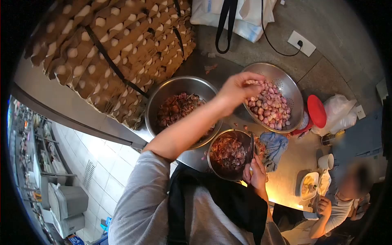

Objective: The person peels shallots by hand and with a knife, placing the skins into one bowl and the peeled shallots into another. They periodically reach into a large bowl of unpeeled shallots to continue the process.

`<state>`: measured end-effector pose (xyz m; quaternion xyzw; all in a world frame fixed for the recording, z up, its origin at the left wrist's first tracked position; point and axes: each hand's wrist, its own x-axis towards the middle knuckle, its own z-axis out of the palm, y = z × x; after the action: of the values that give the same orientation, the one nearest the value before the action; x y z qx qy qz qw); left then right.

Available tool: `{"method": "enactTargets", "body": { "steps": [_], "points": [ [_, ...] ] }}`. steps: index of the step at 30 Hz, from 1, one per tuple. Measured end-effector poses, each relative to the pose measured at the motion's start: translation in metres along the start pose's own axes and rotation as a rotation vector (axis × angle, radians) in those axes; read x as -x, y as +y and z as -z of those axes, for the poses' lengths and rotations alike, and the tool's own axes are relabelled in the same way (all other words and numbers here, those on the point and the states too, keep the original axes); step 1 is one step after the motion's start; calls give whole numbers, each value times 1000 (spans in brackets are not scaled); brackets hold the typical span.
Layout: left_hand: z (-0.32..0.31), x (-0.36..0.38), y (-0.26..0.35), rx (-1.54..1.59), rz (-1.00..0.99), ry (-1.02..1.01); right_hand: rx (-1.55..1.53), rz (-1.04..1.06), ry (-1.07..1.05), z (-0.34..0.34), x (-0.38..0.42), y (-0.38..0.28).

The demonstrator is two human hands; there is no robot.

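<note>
My left hand (241, 87) reaches over the steel colander (296, 90) of pinkish shallots (271, 106), its fingers curled together at the far left part of the pile; what lies between them is too small to tell. My right hand (256, 173) is closed around a knife (251, 149), whose blade points away from me at the right rim of a small steel bowl (216, 173). Dark reddish peelings (230, 153) lie in that bowl. Under my left forearm, a larger steel bowl (153, 102) holds more skins (175, 108).
A blue cloth (274, 149) lies right of the small bowl. Egg trays (118, 53) stand at upper left. A red round object (316, 111) and plastic bag (337, 112) are beyond the colander. Another person (343, 200) works at lower right near a white tray (309, 183).
</note>
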<state>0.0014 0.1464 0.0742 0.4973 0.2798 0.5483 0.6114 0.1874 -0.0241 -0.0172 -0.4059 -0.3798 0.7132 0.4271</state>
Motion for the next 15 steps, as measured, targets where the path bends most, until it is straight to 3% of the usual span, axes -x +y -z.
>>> {"method": "enactTargets", "body": {
  "steps": [3, 5, 9, 12, 15],
  "points": [
    [59, -6, -8, -364, 80, 59, 11, 10, 20, 0, -1, 0],
    [126, -6, -35, -873, 81, 56, -3, 15, 5, 2, -2, 0],
    [221, 23, -69, -1732, 513, 20, 11, -3, 1, 1, -4, -3],
    [229, 39, -75, -1802, 531, 9, 17, 9, -11, 2, -4, -1],
    [233, 42, -92, -1612, 687, 83, 61, -2, 0, -1, -4, -3]
  ]
}}
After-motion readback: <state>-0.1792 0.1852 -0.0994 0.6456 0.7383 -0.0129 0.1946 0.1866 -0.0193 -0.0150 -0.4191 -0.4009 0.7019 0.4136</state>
